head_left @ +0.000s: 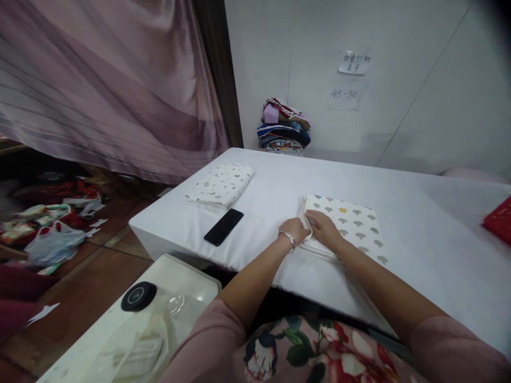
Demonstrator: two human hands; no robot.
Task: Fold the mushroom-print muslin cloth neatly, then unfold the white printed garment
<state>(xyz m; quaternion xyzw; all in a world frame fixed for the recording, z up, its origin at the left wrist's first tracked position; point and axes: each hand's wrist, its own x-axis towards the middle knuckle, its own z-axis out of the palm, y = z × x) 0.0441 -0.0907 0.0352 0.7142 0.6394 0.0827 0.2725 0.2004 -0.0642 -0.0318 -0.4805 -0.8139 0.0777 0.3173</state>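
Note:
A folded white cloth with grey, yellow and green mushroom prints (351, 221) lies on the white-covered table (271, 186). My left hand (294, 231), with a silver bracelet at the wrist, is closed on the left edge of this cloth. Beside it, my right hand (322, 227) grips the same edge, fingers bent around the layers and thumb side hidden. Farther left lies a second folded white cloth with small dark prints (223, 184), touched by neither hand. A black phone (223, 227) rests between that cloth and the table's front edge.
Folded clothes (283, 127) are stacked by the wall behind the table. A red item (499, 221) sits at the far right. At lower left, a white surface (99, 324) holds a round black object (138, 296) and clear plastic. A pink curtain (131, 80) hangs left.

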